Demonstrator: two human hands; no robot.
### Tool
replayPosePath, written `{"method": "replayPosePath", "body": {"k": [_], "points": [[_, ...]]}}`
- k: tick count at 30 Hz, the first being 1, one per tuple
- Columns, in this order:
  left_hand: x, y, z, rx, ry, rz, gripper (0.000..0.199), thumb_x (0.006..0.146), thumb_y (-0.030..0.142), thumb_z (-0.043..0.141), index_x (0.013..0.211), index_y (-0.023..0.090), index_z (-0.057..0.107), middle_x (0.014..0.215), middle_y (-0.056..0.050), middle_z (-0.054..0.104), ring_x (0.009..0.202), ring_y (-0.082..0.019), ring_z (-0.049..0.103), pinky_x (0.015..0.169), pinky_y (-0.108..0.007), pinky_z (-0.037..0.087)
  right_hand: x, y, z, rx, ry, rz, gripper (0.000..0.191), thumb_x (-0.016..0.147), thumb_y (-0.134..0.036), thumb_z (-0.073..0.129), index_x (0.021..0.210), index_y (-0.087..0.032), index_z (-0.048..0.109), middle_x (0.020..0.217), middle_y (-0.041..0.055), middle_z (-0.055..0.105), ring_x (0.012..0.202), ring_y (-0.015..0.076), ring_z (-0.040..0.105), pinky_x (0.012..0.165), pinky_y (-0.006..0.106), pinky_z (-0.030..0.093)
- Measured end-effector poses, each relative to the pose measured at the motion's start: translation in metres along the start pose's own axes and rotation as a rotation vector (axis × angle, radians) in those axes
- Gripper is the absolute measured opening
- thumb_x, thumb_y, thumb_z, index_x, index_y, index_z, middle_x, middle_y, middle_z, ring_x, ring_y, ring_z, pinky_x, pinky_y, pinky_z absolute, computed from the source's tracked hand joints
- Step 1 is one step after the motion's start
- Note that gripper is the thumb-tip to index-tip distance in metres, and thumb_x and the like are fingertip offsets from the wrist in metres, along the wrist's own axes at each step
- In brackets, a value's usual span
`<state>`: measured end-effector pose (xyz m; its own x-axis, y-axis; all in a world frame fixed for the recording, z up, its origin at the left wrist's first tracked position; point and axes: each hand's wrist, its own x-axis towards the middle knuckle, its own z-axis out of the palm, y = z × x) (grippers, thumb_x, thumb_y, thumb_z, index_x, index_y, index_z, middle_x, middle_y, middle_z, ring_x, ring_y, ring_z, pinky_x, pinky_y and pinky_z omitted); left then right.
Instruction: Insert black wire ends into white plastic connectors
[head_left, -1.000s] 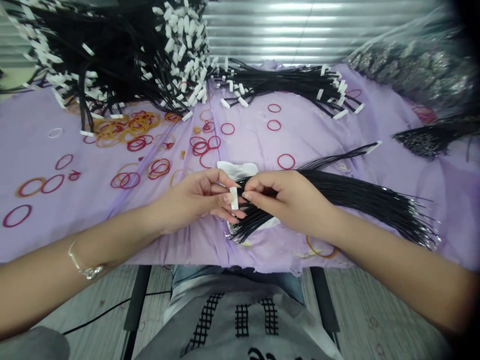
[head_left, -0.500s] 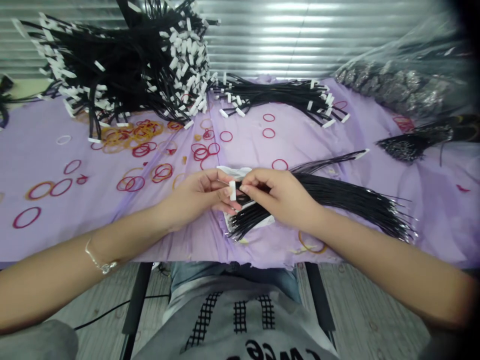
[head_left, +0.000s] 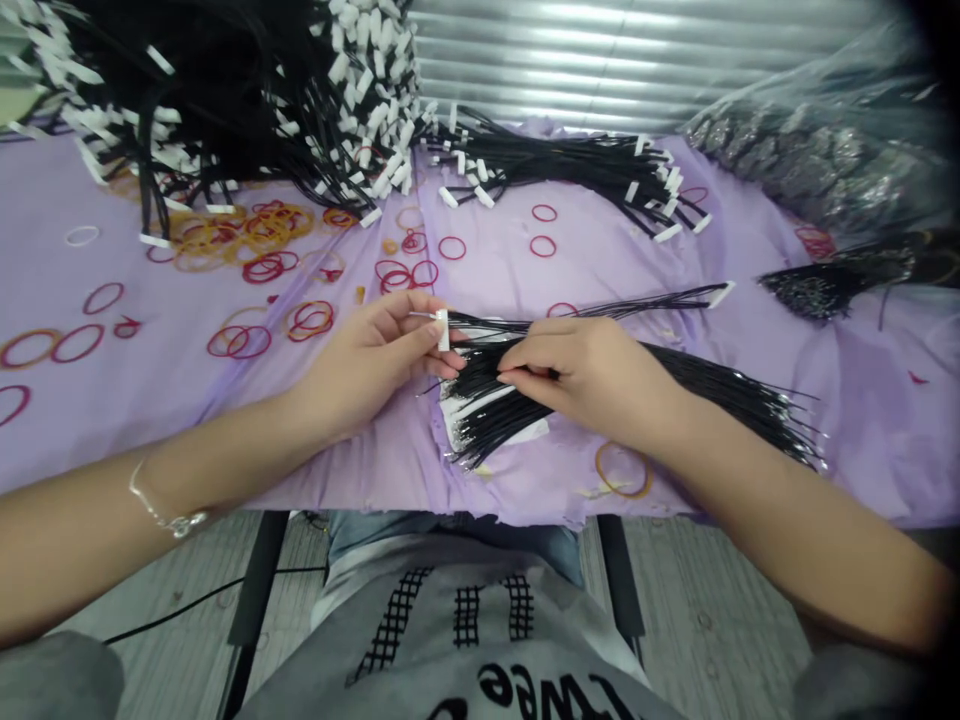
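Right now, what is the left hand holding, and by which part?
The left hand holds a white connector by its side, pinched between thumb and fingers.

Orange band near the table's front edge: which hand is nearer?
Right. The right hand is just beyond the orange band; the left hand is farther, off left.

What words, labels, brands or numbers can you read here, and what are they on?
Grey shirt: big black lettering, perhaps "twee", cut off by the picture's bottom edge, so not certain.
Same shirt: checked black bars, nothing I can read as letters.
White connector in the left hand: too small to read any print.
Clear plastic bag: no readable text.
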<state>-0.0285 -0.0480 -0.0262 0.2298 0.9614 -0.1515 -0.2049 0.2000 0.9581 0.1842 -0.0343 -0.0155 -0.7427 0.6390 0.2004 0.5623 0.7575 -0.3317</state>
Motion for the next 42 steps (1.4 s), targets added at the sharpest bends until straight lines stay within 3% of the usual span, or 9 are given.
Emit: {"method": "replayPosePath", "body": {"k": [4, 14, 22, 27, 31, 36, 42], "points": [[0.000, -0.001, -0.002, 0.016, -0.025, -0.006, 0.008, 0.085, 0.010, 0.056, 0.092, 0.013, 0.055, 0.080, -0.002, 0.066, 0.062, -0.009, 0.064, 0.064, -0.021, 0.053, 0.003, -0.004, 0.010, 0.035, -0.025, 0.063, 0.011, 0.082, -0.017, 0.057, 0.081, -0.014, 0.068, 0.080, 0.0047, 0.059, 0.070, 0.0137, 0.054, 0.066, 0.026, 0.041], [0.002, -0.001, -0.002, -0.009, -0.001, 0.002, 0.009, 0.082, 0.009, 0.058, 0.091, 0.012, 0.057, 0.076, -0.002, 0.066, 0.061, -0.010, 0.065, 0.060, -0.019, 0.053, 0.004, -0.004, 0.006, 0.116, -0.098, -0.004, 0.008, 0.084, -0.011, 0.054, 0.081, -0.013, 0.061, 0.086, 0.0062, 0.057, 0.083, 0.0164, 0.053, 0.078, 0.029, 0.041], [-0.001, 0.004, 0.000, 0.031, -0.034, -0.068, 0.012, 0.083, 0.009, 0.057, 0.094, 0.010, 0.062, 0.077, -0.004, 0.068, 0.062, -0.010, 0.066, 0.061, -0.018, 0.055, 0.003, -0.010, 0.002, 0.319, 0.102, 0.014, 0.009, 0.082, -0.010, 0.054, 0.086, -0.015, 0.061, 0.079, 0.0000, 0.060, 0.072, 0.0097, 0.053, 0.067, 0.021, 0.040], [-0.002, 0.003, 0.001, 0.090, -0.052, -0.071, 0.013, 0.084, 0.010, 0.056, 0.096, 0.011, 0.061, 0.083, -0.003, 0.069, 0.068, -0.010, 0.067, 0.066, -0.018, 0.055, 0.003, -0.012, 0.001, 0.318, 0.079, 0.091, 0.007, 0.080, -0.009, 0.053, 0.080, -0.014, 0.059, 0.079, 0.0005, 0.059, 0.073, 0.0096, 0.052, 0.069, 0.021, 0.039], [-0.002, 0.003, 0.001, 0.109, -0.071, -0.086, 0.012, 0.084, 0.011, 0.057, 0.096, 0.012, 0.059, 0.085, -0.004, 0.069, 0.069, -0.009, 0.067, 0.070, -0.020, 0.055, 0.004, -0.015, -0.001, 0.339, 0.037, 0.206, 0.007, 0.081, -0.013, 0.051, 0.079, -0.015, 0.057, 0.069, -0.0017, 0.057, 0.062, 0.0084, 0.048, 0.059, 0.021, 0.036], [-0.004, 0.004, 0.001, 0.120, -0.118, -0.134, 0.012, 0.084, 0.014, 0.059, 0.096, 0.011, 0.058, 0.078, -0.004, 0.068, 0.068, -0.012, 0.067, 0.069, -0.022, 0.056, 0.006, -0.019, -0.001, 0.379, 0.096, 0.324, 0.009, 0.080, -0.019, 0.053, 0.072, -0.016, 0.057, 0.059, -0.0039, 0.052, 0.051, 0.0071, 0.041, 0.052, 0.022, 0.031], [-0.003, 0.002, -0.002, 0.074, -0.189, -0.154, 0.012, 0.083, 0.015, 0.061, 0.095, 0.013, 0.058, 0.080, -0.003, 0.068, 0.069, -0.010, 0.067, 0.068, -0.019, 0.055, 0.007, -0.018, 0.004, 0.411, 0.122, 0.337, 0.010, 0.078, -0.018, 0.053, 0.070, -0.015, 0.060, 0.056, -0.0043, 0.052, 0.049, 0.0064, 0.041, 0.052, 0.022, 0.032]]}}
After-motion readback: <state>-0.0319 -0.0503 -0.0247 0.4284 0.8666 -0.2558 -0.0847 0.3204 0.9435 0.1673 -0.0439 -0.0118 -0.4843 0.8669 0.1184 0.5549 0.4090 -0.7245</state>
